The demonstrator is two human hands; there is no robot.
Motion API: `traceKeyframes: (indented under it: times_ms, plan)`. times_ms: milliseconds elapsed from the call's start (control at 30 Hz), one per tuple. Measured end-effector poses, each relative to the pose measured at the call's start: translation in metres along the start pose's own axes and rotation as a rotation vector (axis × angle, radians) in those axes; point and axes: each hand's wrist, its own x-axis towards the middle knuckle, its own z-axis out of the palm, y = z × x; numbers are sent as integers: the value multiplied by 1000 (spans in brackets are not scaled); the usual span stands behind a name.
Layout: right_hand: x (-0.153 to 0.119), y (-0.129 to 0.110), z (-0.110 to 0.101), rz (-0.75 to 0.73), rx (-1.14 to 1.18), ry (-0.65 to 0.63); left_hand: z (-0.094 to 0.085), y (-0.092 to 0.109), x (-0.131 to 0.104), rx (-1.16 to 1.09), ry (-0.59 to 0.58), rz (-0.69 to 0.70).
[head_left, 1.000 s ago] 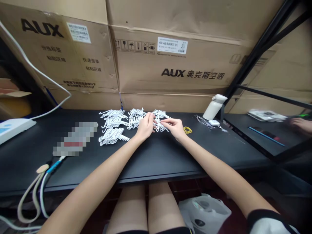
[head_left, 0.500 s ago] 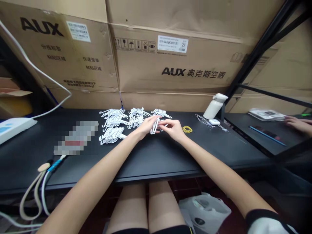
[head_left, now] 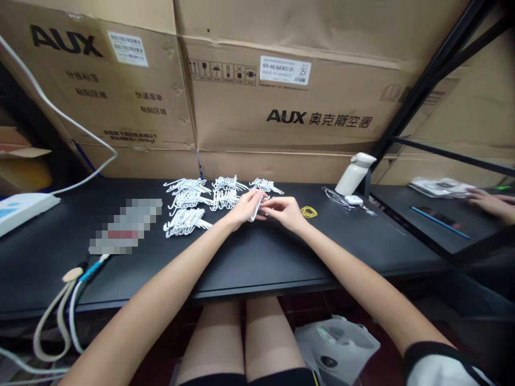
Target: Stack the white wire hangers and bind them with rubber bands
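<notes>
My left hand (head_left: 244,208) is closed around a small bundle of white wire hooks (head_left: 255,210), held just above the black table. My right hand (head_left: 285,210) meets it from the right, thumb and fingers pinched on the bundle's right side. Its fingertips are partly hidden, so any smaller item between them cannot be made out. Left of my hands lie several piles of similar white hooks (head_left: 185,222), and another pile (head_left: 263,185) sits just behind them. Yellow rubber bands (head_left: 309,212) rest right beside my right hand.
A white bottle (head_left: 354,174), glasses (head_left: 336,198) and a small white case (head_left: 353,200) stand at the right. A blurred-out flat device (head_left: 126,225) with a cable lies left. Cardboard boxes (head_left: 225,123) back the table (head_left: 257,262). Another person's hand (head_left: 488,203) is at far right.
The hooks in my left hand have turned and closed up into a narrower bundle. Both hands stay in nearly the same place.
</notes>
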Motion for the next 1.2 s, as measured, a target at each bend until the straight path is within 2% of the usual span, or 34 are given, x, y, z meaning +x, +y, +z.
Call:
traceKeyframes:
  times_ms: [133, 333, 600, 800, 1067, 1200]
  plan:
    - [3, -3, -3, 113, 109, -19, -3, 4, -1, -28, -44, -34]
    - [6, -7, -12, 155, 207, -80, -3, 2, 0, 73, -51, -24]
    - [4, -9, -9, 145, 163, -120, -2, 0, -1, 126, -61, 2]
    - [4, -6, -5, 141, 162, -76, -3, 4, -1, 109, -45, -28]
    - [1, -1, -2, 89, 113, -39, -4, 0, -2, 232, -61, 88]
    - [0, 0, -1, 34, 71, -10, -4, 2, -3, 223, -135, 47]
